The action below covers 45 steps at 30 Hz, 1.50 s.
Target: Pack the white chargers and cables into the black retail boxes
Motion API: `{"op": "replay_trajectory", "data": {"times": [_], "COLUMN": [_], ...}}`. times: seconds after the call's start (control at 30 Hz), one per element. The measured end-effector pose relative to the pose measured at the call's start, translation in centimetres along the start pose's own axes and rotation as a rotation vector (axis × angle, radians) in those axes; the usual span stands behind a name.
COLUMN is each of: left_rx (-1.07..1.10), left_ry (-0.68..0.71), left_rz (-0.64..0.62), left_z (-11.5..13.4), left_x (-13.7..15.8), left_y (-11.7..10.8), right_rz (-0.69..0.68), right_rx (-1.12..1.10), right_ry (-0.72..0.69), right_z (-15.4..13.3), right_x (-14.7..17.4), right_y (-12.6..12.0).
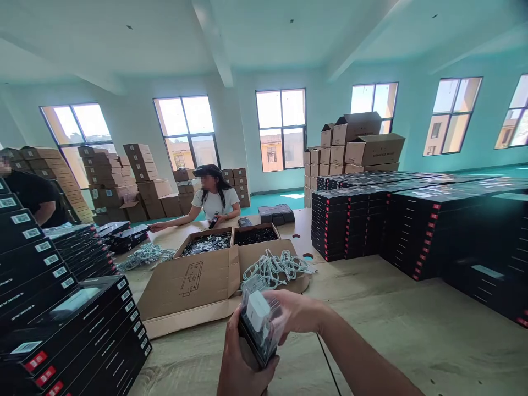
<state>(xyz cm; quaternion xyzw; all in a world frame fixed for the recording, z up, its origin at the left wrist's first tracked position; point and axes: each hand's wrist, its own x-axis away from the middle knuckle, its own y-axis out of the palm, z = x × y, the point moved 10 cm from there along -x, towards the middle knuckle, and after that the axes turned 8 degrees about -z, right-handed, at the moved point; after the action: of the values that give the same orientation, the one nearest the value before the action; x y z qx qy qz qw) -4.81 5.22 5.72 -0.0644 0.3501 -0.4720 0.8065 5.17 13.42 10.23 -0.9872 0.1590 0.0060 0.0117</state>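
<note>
A small package with a black lower part and a clear plastic tray [275, 328] is held in front of me, above the table. Inside or against the clear plastic sits a white charger block [258, 311]. My left hand [243, 360] wraps round the black part from below and the left. From the right, my right hand [299, 312] grips the clear plastic; its fingertips are partly hidden behind it. Just beyond my hands lies a heap of white charging cables [274, 268] on a cardboard flap [264, 252].
An opened carton [190, 280] holds many small parts. Tall stacks of black boxes stand left [99, 330] and right [363, 225]. Another cable bundle [150, 254] lies at left. Across the table sits a co-worker [216, 203]; another person [33, 198] stands far left. Brown cartons [358, 148] are piled behind.
</note>
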Motion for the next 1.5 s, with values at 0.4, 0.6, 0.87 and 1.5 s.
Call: {"op": "replay_trajectory", "data": {"times": [0.4, 0.6, 0.87, 1.5], "left_rx": [0.024, 0.075, 0.097, 0.045], "left_ry": [-0.157, -0.15, -0.085, 0.058], "left_rz": [-0.039, 0.089, 0.076, -0.004], "left_z": [-4.1, -4.1, -2.8, -3.8], "left_x": [0.9, 2.2, 1.4, 0.1], "left_y": [-1.2, -1.9, -2.5, -4.8], "right_rz": [0.199, 0.382, 0.478, 0.578], "right_rx": [0.199, 0.486, 0.565, 0.201], "right_ry": [-0.224, -0.37, -0.408, -0.426], "right_z": [-1.2, -2.2, -1.3, 2.6], "right_x": [-0.3, 1.3, 1.4, 3.2], "right_y": [0.5, 1.3, 0.1, 0.2]}}
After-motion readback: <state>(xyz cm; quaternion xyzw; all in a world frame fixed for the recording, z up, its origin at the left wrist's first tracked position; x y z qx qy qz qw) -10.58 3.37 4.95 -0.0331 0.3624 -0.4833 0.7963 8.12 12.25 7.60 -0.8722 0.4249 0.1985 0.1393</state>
